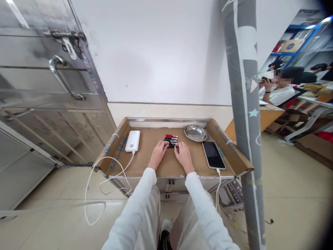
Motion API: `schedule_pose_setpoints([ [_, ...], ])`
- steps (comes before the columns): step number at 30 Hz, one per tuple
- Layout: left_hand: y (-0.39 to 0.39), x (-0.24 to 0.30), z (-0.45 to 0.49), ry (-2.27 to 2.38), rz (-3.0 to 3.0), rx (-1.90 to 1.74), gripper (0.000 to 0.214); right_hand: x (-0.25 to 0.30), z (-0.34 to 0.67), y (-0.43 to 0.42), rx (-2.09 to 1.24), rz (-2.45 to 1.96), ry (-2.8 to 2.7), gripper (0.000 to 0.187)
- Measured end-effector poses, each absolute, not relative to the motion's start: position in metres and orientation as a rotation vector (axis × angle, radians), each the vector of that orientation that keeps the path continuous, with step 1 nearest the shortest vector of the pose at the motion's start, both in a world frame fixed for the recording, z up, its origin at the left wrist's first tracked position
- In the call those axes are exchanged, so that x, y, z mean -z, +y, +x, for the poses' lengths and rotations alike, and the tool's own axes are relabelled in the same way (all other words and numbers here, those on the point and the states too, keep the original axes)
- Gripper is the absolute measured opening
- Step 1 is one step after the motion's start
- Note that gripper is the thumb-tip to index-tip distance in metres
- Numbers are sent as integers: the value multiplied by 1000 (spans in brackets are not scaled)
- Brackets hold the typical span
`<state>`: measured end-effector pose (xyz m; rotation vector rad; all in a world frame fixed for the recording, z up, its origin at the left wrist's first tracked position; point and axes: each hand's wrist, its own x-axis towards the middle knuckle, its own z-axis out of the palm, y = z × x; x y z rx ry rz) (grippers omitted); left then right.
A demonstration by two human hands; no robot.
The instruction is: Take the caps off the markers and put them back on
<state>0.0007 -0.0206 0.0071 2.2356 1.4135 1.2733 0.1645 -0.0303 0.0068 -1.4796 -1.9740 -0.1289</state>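
Observation:
Several short marker pens lie in a stacked row, side by side, in the middle of the cardboard-lined tray top [153, 133]. A red marker [171, 135] is farthest from me, and black markers [171, 140] lie below it. My left hand [158, 152] is closed, its fingertips pinching the left end of the nearest black marker [171, 146]. At that marker's right end, the fingertips of my right hand [183, 155] are closed too. The fingers partly cover this marker.
Left of the pens lies a white power bank [132, 141] with a white cable [87, 194] looping over the edge. At right are a round metal dish [195, 133] and a plugged-in phone [213, 154]. A grey wrapped pole [246, 104] stands close by; a person [281, 93] sits beyond.

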Motion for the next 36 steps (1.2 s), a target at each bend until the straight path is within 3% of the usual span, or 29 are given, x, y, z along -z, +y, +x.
schedule_pose_setpoints([
  [10,-18,-5,2,1293,2290,-1300,20,-11,164,-32,77,-1359,-1967,27],
  [36,-22,-7,3,1131,2330,-1281,18,-8,167,-32,-31,-1221,-2025,28],
])
